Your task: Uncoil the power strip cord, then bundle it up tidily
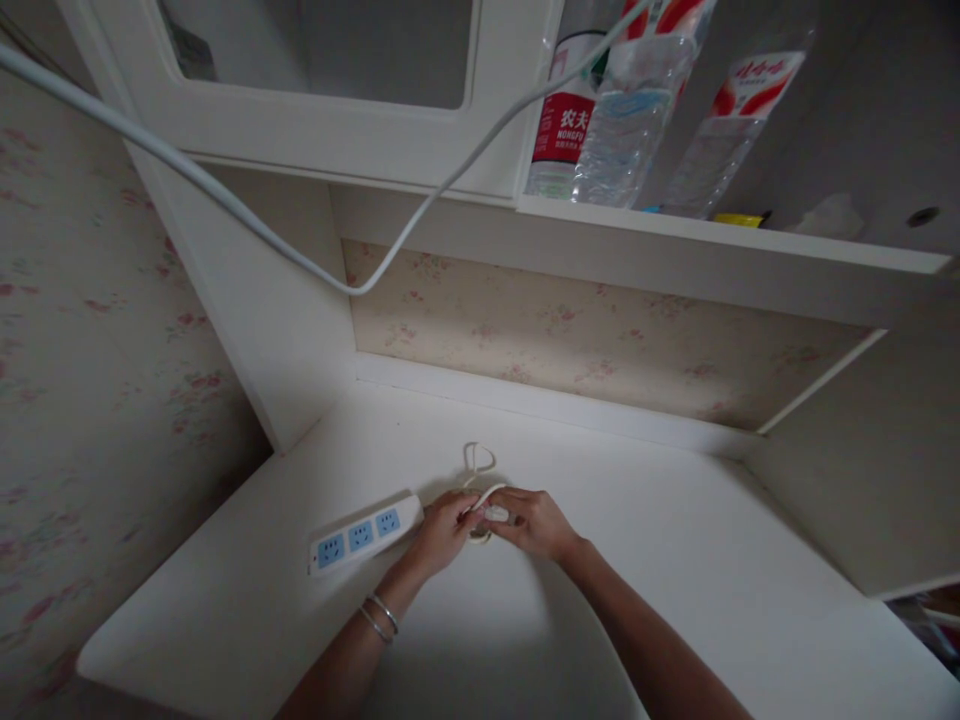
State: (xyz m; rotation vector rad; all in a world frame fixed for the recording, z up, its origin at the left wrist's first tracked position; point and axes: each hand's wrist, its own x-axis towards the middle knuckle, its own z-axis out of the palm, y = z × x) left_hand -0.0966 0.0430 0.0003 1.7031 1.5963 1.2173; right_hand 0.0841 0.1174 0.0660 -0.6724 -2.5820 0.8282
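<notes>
A white power strip (367, 535) with blue socket faces lies slantwise on the white desk, just left of my left hand (445, 530). That hand, with two silver bangles (379, 617) on its wrist, is closed on the strip's cream power cord (480, 458), which makes a small loop on the desk beyond my fingers. Facing it, my right hand (538, 522) pinches a white piece that looks like the cord's plug (496, 514). My fingers hide part of the cord and plug, and both hands are close together just over the desk.
A thick white cable (356, 291) hangs across the view in front of the cabinet. Several plastic water bottles (626, 130) stand on the upper shelf (720, 235). Side panels and a flower-papered back wall (555, 325) enclose the desk (675, 560).
</notes>
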